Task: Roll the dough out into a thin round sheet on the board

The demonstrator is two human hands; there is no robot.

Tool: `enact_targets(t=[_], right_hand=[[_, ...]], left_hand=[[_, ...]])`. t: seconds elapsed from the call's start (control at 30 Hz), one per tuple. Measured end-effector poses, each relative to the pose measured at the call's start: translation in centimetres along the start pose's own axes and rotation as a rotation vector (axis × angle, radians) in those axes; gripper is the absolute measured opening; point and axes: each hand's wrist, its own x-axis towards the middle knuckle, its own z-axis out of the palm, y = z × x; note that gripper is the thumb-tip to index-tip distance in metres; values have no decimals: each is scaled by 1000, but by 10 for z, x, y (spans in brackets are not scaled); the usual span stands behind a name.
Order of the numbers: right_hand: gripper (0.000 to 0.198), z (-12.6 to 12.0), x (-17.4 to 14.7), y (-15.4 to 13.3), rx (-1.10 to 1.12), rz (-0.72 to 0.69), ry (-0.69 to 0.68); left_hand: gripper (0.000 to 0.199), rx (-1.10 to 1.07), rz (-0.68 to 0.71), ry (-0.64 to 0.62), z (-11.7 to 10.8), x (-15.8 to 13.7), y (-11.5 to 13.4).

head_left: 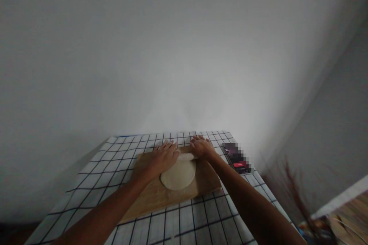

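A pale, flat round of dough (178, 176) lies on a wooden board (152, 200). Across its far edge is a light rolling pin (186, 156), visible only between my hands. My left hand (166, 157) rests palm down over the pin's left part, fingers stretched forward and spread. On the right part lies my right hand (202, 147), also palm down, with its fingers extended past the pin. Both hands hide the pin's ends.
A white cloth with dark grid lines (106, 176) covers the table, which stands against a plain wall (172, 53). Right of the board lies a dark flat item with red patches (237, 162), partly pixelated. Thin reddish-brown stalks (294, 187) stand beyond the table's right edge.
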Motion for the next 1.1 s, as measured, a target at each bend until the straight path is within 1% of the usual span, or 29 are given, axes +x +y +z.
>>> enact_targets(t=[0.1, 0.2, 0.27, 0.3, 0.37, 0.43, 0.47, 0.5, 0.57, 0.6, 0.7, 0.8, 0.9, 0.97, 1.1], right_hand=[[42, 4, -28, -6, -6, 57, 21], [43, 3, -65, -19, 11, 107, 73], [46, 1, -93, -33, 45, 158, 119], [47, 1, -107, -42, 66, 155, 131], [50, 3, -134, -60, 78, 152, 154], [51, 11, -158, -79, 54, 140, 182], [52, 17, -169, -88, 47, 158, 209], [55, 24, -177, -97, 47, 175, 241], [63, 38, -190, -111, 60, 137, 294], [65, 44, -193, -116, 69, 141, 328], [63, 49, -194, -120, 98, 176, 362], [56, 36, -181, -106, 107, 194, 304], [52, 17, -158, -82, 90, 218, 235], [51, 9, -139, -62, 70, 235, 206], [45, 2, -93, -22, 28, 223, 165]], left_hand=[[47, 22, 6, 20, 0, -11, 10], [47, 37, 25, 57, -2, -22, 19], [48, 38, 83, 91, -6, -32, 20], [48, 30, 129, 107, -8, -38, 20], [49, 1, 219, 129, -12, -51, 15], [49, -35, 262, 133, -13, -65, 7], [49, -51, 276, 129, -12, -71, 2], [50, -65, 289, 126, -11, -77, -3], [53, -81, 318, 124, -7, -88, -11], [55, -81, 324, 125, -6, -91, -13], [56, -66, 320, 130, -6, -93, -15], [53, -58, 314, 135, -11, -82, -7], [49, -61, 303, 154, -14, -61, 5], [47, -65, 283, 141, -11, -45, 12], [47, -68, 138, 55, 2, -9, 24]])
